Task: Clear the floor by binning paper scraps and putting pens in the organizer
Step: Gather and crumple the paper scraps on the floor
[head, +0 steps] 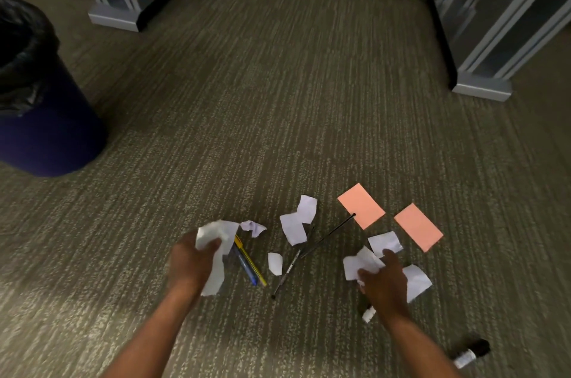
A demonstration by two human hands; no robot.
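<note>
This is the paper step. The left hand [190, 258] grips a wad [216, 237] of scraps. The right hand [384, 283] grabs a scrap [360, 263]. Pens [248, 264] lie just beside the left fingers [212, 246]. Next, I think, the paper must go to the bin [52, 136], well off left.

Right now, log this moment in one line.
left hand: grips scraps | right hand: grips scrap | pens: on carpet | bin: far left

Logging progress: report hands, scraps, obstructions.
Left hand grips crumpled scraps. Right hand pinches white scrap. Pens, pink cards lie loose. Bin at left, nothing blocking.
</note>
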